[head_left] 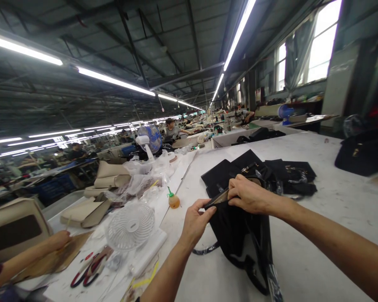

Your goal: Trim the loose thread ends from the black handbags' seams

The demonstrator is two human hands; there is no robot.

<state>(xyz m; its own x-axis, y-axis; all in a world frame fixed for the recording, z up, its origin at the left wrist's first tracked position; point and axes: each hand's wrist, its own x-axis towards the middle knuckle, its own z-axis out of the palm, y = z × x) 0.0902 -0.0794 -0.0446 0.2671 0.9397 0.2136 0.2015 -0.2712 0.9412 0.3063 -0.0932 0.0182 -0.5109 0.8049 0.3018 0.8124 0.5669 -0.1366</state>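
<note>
Black bag (242, 243) on white table (318, 209); left hand (197, 220) pinches its top edge, right hand (250, 195) closed on the rim.

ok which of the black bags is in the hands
The glossy bag nearest the camera: the left hand and right hand pinch its top edge. The pile behind and the far-right bag lie unheld.

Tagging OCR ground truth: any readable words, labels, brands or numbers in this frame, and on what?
No text can be read.
On the white desk fan: a small dark badge at its hub, too small to read.
On the black bag, held by the left hand and right hand: no lettering visible.
</note>
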